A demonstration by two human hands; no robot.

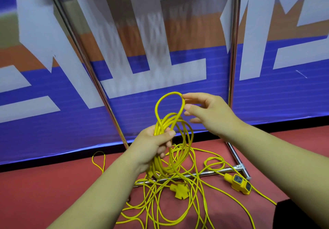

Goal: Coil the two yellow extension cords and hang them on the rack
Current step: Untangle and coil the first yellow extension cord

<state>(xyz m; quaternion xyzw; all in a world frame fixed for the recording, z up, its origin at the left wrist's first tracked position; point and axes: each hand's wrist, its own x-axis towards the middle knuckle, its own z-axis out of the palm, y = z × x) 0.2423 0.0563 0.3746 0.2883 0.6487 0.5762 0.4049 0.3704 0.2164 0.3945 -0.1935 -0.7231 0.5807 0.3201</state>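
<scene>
My left hand (pixel 153 146) grips a bundle of several loops of yellow extension cord (pixel 170 122), held upright above the floor. One fresh loop (pixel 166 97) rises above the bundle, and my right hand (pixel 206 111) touches its top with thumb and forefinger, the other fingers spread and relaxed. More yellow cord (pixel 170 209) lies tangled on the red floor below. A yellow socket block (pixel 239 183) lies at the right and a yellow three-way plug head (pixel 179 190) near the middle. The rack's chrome uprights (pixel 234 54) and its base bar (pixel 201 173) stand just behind the cords.
A blue, white and orange banner wall (pixel 53 122) closes off the space behind the rack. A second slanted chrome pole (pixel 89 68) runs from the upper left down to the floor. Red floor (pixel 44 193) extends to the left. A dark object (pixel 300 214) sits at the lower right.
</scene>
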